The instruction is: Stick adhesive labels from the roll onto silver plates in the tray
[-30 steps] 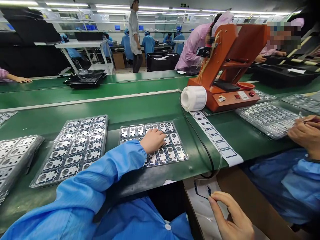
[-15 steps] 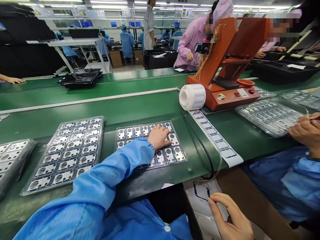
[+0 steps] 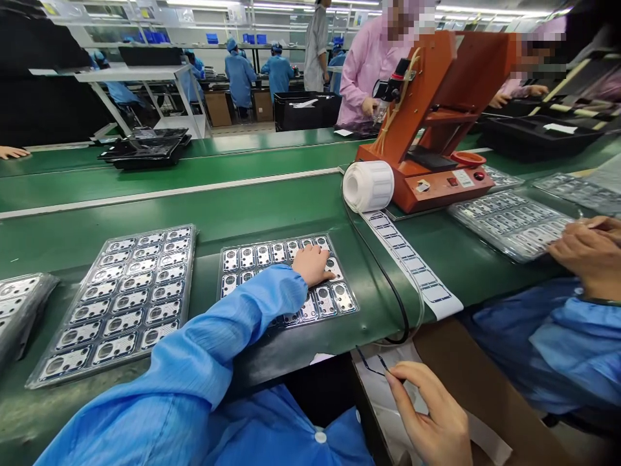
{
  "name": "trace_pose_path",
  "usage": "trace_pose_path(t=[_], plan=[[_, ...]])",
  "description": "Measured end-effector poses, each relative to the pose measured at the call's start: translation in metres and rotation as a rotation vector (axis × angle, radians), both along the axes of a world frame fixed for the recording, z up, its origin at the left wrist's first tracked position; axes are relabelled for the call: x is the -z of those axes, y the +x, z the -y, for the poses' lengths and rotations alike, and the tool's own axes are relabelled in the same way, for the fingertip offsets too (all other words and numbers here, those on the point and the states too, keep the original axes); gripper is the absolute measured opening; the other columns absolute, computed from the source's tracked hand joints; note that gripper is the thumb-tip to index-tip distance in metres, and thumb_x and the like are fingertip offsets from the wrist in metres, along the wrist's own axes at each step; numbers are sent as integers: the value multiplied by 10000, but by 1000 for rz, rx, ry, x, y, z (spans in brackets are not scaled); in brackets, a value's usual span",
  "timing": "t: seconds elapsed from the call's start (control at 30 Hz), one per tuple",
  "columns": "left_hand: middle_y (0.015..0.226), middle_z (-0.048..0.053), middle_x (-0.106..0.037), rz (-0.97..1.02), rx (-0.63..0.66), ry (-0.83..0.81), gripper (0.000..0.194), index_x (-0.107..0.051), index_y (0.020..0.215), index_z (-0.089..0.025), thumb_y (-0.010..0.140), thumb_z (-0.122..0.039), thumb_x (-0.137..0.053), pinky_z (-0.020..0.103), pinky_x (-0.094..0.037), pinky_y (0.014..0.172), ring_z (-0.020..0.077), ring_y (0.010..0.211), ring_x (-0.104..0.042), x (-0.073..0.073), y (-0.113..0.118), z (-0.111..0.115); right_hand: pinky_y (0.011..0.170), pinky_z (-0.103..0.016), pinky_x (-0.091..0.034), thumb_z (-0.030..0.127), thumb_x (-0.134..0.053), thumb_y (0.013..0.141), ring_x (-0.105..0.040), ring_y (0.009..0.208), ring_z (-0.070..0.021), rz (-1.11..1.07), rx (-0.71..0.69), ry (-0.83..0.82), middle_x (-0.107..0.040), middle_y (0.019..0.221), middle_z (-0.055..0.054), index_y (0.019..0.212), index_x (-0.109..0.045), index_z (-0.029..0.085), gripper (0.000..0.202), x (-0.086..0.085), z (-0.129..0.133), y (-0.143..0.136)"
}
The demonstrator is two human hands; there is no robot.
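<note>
My left hand (image 3: 312,264) lies on the right part of a clear tray (image 3: 356,309) of metal plates, fingers spread out over the plates. The silvery plates (image 3: 262,254) sit in rows, each with a round mark and dark edging; my sleeve hides some of them. Low at the right, my right hand (image 3: 431,408) pinches a thin dark frame-shaped adhesive strip (image 3: 372,369) between thumb and forefinger. The strip hangs in front of the table edge. Beside the tray, a paper liner (image 3: 405,259) printed with similar dark frames runs down from a white roll (image 3: 369,186).
A larger plate tray (image 3: 116,298) and a bagged one (image 3: 22,298) lie at left. An orange machine (image 3: 436,123) stands behind the roll. A black cable (image 3: 383,272) loops over the table edge above an open cardboard box (image 3: 451,349). A co-worker's hands (image 3: 589,252) are at right.
My right hand has moved a little left and up with the adhesive strip, which now looks more tilted. My left hand stays on the tray. The view has shifted slightly.
</note>
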State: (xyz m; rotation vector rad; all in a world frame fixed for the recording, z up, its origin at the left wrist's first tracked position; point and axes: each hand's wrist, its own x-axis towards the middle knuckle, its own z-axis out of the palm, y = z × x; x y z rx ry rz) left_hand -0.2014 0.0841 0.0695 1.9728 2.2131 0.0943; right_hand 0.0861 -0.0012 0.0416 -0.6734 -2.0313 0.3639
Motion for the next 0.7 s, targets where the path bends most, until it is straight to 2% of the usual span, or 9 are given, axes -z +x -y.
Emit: trace_pose_path(t=[0.23, 0.47, 0.6, 0.7], plan=[[1313, 145, -554, 51, 13, -2, 551, -550, 1253, -155, 831, -477, -698, 415, -427, 1016, 313, 1256, -474, 1, -2, -6, 720, -272, -585, 108, -629, 895, -695, 768, -159, 26, 5, 27, -693, 821, -31, 948, -638, 210, 115, -9, 3, -4], [1349, 135, -554, 52, 45, -5, 646, -554, 1314, -178, 802, -545, -701, 430, -407, 1044, 329, 1278, -453, 5, -13, -10, 689, -272, -588, 106, -618, 893, -695, 743, -157, -5, 16, 18, -698, 803, -26, 924, -645, 218, 119, -15, 10, -7], [1375, 139, -538, 17, 57, 22, 601, -528, 1362, -188, 863, -505, -638, 431, -377, 1074, 331, 1307, -423, 7, -14, -10, 661, -267, -587, 97, -610, 886, -694, 718, -157, -32, 31, 34, -700, 782, -23, 905, -654, 222, 133, -19, 15, -9], [1359, 149, -538, 1, 42, 33, 537, -566, 1316, -194, 878, -502, -605, 440, -377, 1067, 347, 1305, -420, 9, -13, -11, 646, -260, -584, 91, -606, 884, -688, 707, -151, -41, 35, 34, -697, 771, -21, 898, -647, 217, 133, -22, 19, -11]])
